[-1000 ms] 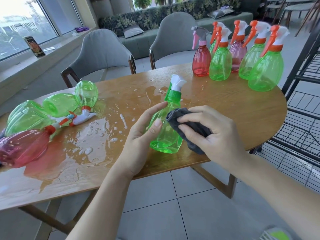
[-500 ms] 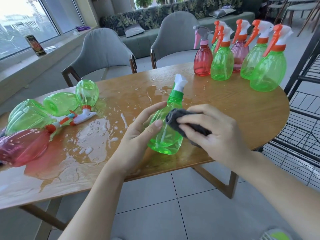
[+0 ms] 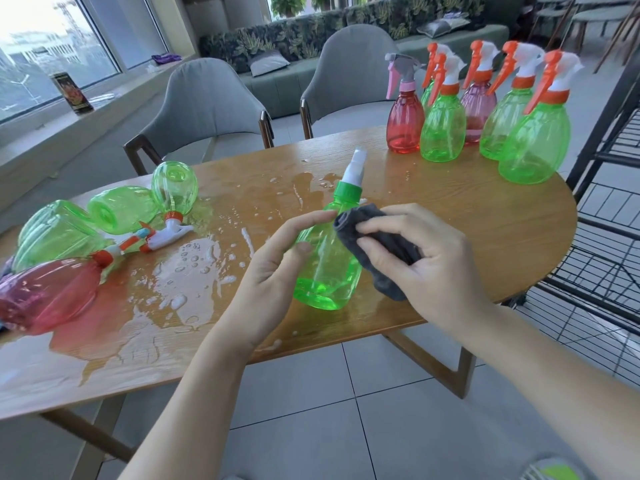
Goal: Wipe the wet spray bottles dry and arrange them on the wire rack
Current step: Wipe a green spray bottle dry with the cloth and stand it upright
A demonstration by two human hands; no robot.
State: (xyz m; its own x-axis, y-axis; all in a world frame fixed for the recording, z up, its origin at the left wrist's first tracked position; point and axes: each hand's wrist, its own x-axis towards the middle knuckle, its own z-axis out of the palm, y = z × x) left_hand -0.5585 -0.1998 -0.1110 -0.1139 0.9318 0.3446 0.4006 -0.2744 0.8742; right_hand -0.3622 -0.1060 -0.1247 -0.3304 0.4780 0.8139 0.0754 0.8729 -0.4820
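Above the wet wooden worktop (image 3: pixel 450 216), a translucent green plastic spray bottle (image 3: pixel 327 268) is gripped by left-hand fingers (image 3: pixel 304 225). A dark grey cloth (image 3: pixel 381 251) is pinched by right-hand fingers (image 3: pixel 381 239). Light, probably slippery; best held at its body.

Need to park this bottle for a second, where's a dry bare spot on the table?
Dry bare wood lies on the table between the right hand and the standing bottles. Left is crowded: puddle, lying bottles.
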